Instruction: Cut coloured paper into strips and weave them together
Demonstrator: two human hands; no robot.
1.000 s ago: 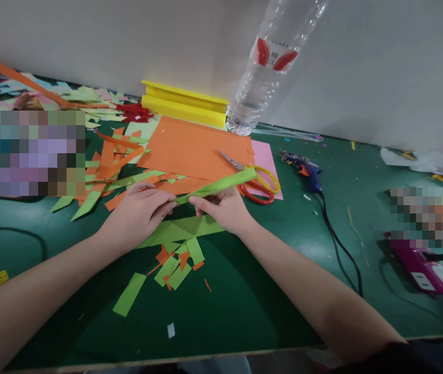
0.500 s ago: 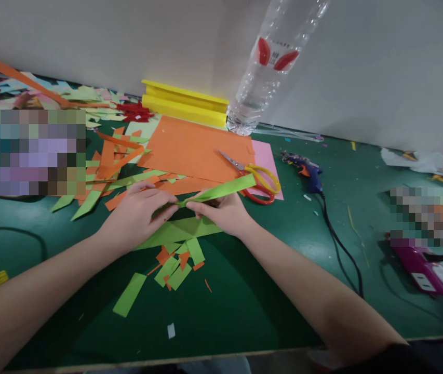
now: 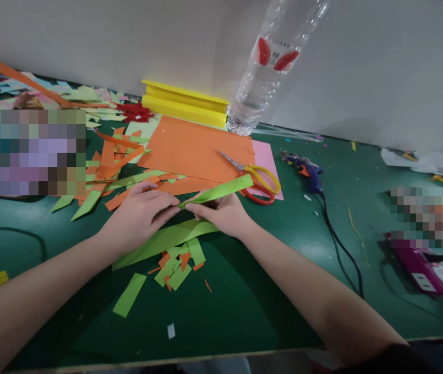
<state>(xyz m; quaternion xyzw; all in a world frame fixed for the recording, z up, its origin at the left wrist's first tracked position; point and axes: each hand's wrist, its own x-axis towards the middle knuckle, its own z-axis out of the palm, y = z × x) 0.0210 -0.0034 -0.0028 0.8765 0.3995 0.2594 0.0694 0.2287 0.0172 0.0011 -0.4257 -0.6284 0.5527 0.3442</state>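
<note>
Between my two hands runs a narrow green paper strip (image 3: 227, 188), its free end slanting up to the right. My left hand (image 3: 143, 210) pinches the strip's left end with thumb and fingertips. Close beside it, my right hand (image 3: 223, 210) grips the strip between thumb and fingers. A wider green paper band (image 3: 166, 236) passes below both hands, partly hidden by them. Under it lie several green and orange paper scraps (image 3: 174, 270). Scissors (image 3: 250, 174) with yellow and red handles rest just beyond my right hand, on orange paper sheets (image 3: 198, 150).
A blue glue gun (image 3: 310, 174) with a black cord lies right of the scissors. Behind stand a clear plastic bottle (image 3: 252, 98) and a folded yellow piece (image 3: 184, 106) by the wall. Cut strips (image 3: 108, 161) pile up at left. A magenta power strip (image 3: 427, 272) is at far right.
The wider green band has swung so its left end reaches further down and left. The held strip has shifted slightly left; both hands keep their pinch.
</note>
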